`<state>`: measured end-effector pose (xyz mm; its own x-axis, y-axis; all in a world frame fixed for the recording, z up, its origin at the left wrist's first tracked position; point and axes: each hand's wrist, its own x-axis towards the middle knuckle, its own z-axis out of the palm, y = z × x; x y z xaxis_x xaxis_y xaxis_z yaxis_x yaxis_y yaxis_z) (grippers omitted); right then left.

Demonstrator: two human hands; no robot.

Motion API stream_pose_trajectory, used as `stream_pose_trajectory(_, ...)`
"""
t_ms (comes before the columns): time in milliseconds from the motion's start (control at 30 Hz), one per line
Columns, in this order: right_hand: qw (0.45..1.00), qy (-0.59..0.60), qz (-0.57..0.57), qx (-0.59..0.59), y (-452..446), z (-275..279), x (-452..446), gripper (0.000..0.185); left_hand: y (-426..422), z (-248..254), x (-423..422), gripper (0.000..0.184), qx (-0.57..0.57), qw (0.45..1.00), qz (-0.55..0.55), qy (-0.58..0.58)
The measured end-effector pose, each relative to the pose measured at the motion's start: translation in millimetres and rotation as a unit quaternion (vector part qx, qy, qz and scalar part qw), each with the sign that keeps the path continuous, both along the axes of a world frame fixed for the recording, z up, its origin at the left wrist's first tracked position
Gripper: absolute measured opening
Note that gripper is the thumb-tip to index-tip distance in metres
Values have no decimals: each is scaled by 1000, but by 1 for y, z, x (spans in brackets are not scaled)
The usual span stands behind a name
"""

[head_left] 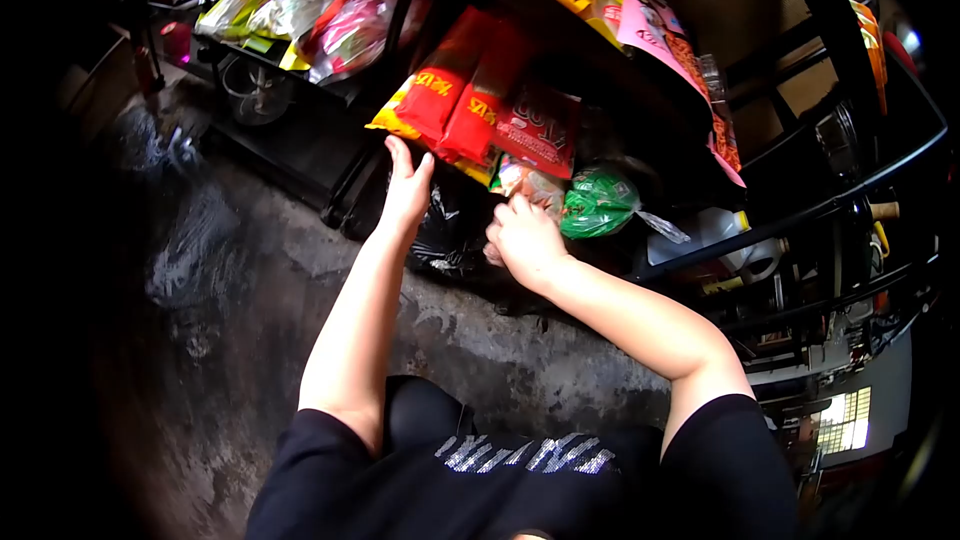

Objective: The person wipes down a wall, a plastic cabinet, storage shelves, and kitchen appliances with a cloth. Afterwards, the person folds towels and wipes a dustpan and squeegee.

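Note:
Red packets with yellow lettering (435,95) lie side by side on a dark shelf, with yellow packaging showing under them. Just below their left end is my left hand (405,185), thumb and fingers apart, holding nothing. My right hand (525,238) has its fingers curled at the lower edge of a clear, colourful packet (535,185); whether it grips the packet is hard to see. Right of that packet sits a green plastic bag (598,203) with a twisted clear end. A darker red packet (540,128) lies above the colourful one.
On the left rack are green, white and pink bags (340,25). Yellow and pink packets (665,35) hang over the upper shelf's edge. Plastic jugs (710,235) stand at the right behind a curved dark rail (800,215). A black bag (435,235) is below the shelf, above the grey floor (450,330).

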<state>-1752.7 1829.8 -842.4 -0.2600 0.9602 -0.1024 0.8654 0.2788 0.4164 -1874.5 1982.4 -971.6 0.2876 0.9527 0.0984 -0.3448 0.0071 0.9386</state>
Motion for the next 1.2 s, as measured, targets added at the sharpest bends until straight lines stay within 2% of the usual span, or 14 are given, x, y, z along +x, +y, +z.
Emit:
stream_pose_trajectory(33, 989, 73, 77, 106, 4, 28, -13, 16, 2, -8, 5, 84, 34, 998, 33, 30)
stream_pose_trajectory(100, 935, 130, 192, 267, 30, 84, -34, 16, -1, -5, 7, 85, 53, 996, 49, 50)
stream_pose_trajectory(200, 849, 73, 299, 430, 81, 138, -36, 12, -1, -9, 12, 86, 51, 997, 53, 29)
stream_pose_trajectory(233, 840, 32, 302, 450, 97, 149, -30, 10, 2, -14, 14, 86, 45, 998, 50, 2)
stream_pose_trajectory(367, 861, -89, 261, 428, 94, 163, 3, 8, 5, -17, 4, 84, 23, 999, 5, -23)
stream_pose_trajectory(533, 899, -78, 188, 388, 24, 166, 44, 13, 5, -16, -4, 88, 16, 1000, -14, -12)
stream_pose_trajectory(700, 908, -83, 128, 391, -37, 167, 90, 19, -1, -9, -7, 92, 49, 997, -3, 59)
stream_pose_trajectory(867, 916, -74, 36, 392, -88, 169, 112, 20, 0, -11, -10, 95, 46, 998, -39, 34)
stream_pose_trajectory(967, 924, -28, -43, 379, -106, 175, 111, 20, -4, -3, -13, 97, 37, 998, -45, 29)
stream_pose_trajectory(1033, 906, 56, -22, 419, -105, 181, 103, 23, -8, 3, -12, 98, 38, 998, -41, 36)
stream_pose_trajectory(1167, 908, 46, 111, 400, -62, 172, 87, 36, -3, -15, -5, 101, 32, 998, -44, 14)
stream_pose_trajectory(1200, 912, 7, 107, 397, -49, 165, 88, 39, 1, -18, -5, 100, 18, 998, -61, -18)
